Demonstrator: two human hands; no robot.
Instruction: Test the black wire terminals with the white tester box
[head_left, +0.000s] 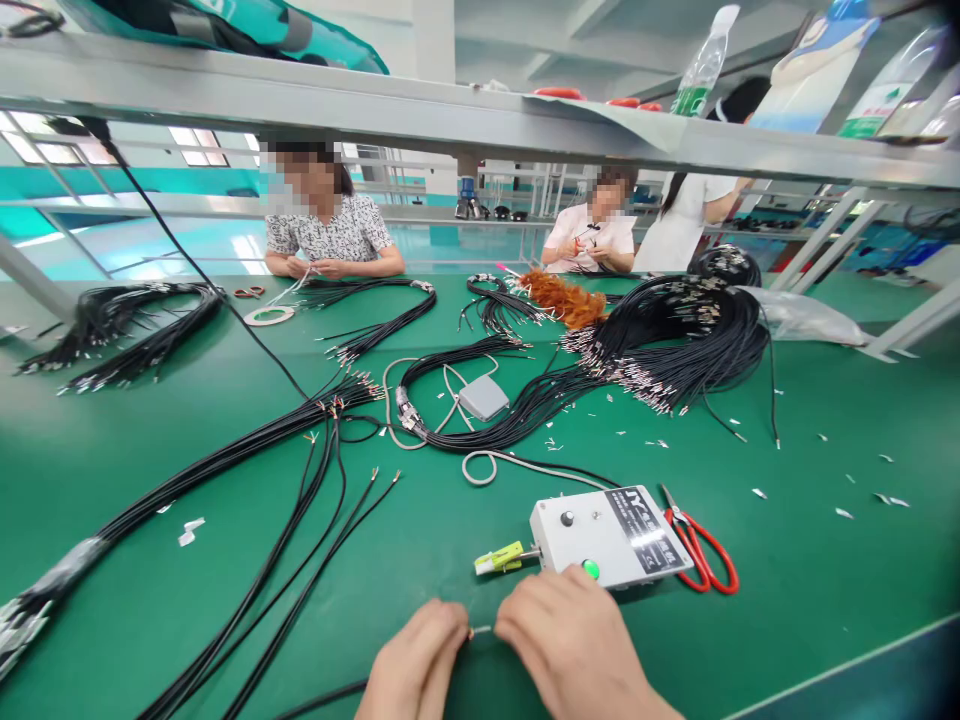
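Observation:
At the front of the table, my left hand is closed round the end of a black cable, which runs in from the lower left. A short pale wire end sticks out from its fingertips. On the right, my right hand is closed, thumb and fingers pinched at the tip of that wire. Just behind it stands a white control box with a knob and a green button. A yellow-green clip sits on the shaft at the box's left side.
Red-handled scissors lie right of the box. Black cable bundles spread over the left, and a large coil lies at the back right. A grey pedal sits mid-table. A shelf crosses above; people work beyond.

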